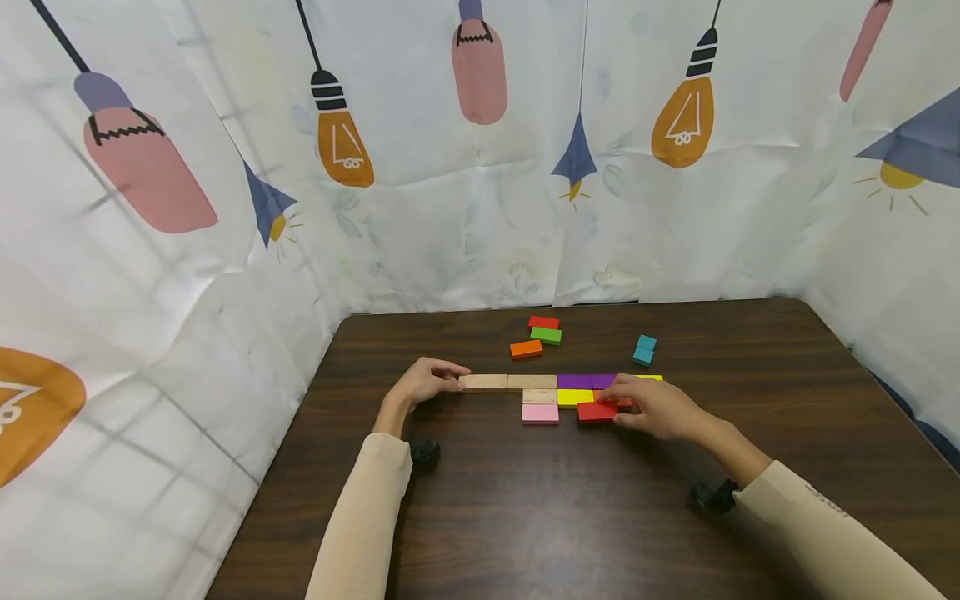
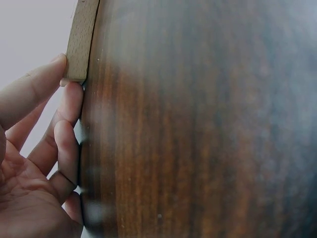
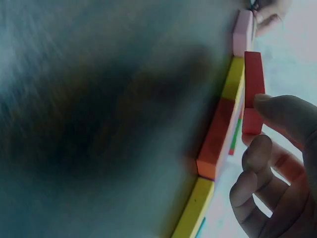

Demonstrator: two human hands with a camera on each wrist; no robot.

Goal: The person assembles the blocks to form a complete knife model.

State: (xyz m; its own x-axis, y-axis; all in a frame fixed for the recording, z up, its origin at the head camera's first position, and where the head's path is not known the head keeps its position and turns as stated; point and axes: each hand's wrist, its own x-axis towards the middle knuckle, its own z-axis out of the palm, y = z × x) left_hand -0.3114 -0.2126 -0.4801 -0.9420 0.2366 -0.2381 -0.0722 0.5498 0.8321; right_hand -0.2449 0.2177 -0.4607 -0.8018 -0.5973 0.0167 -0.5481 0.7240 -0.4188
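Your left hand point(image 1: 423, 383) has its thumb and a finger pinching the end of a plain rectangular wooden block point(image 1: 483, 382) at the row's left tip on the dark brown table point(image 1: 487, 517). Rightward, a loose orange block point(image 1: 527, 350) lies behind the row, a pale pink block point(image 1: 540, 414) at its front. Your right hand point(image 1: 660, 408), fingers drawn together, pinches a red rectangular block point(image 1: 595, 413) just above the row. Two teal blocks point(image 1: 642, 357) lie farther back.
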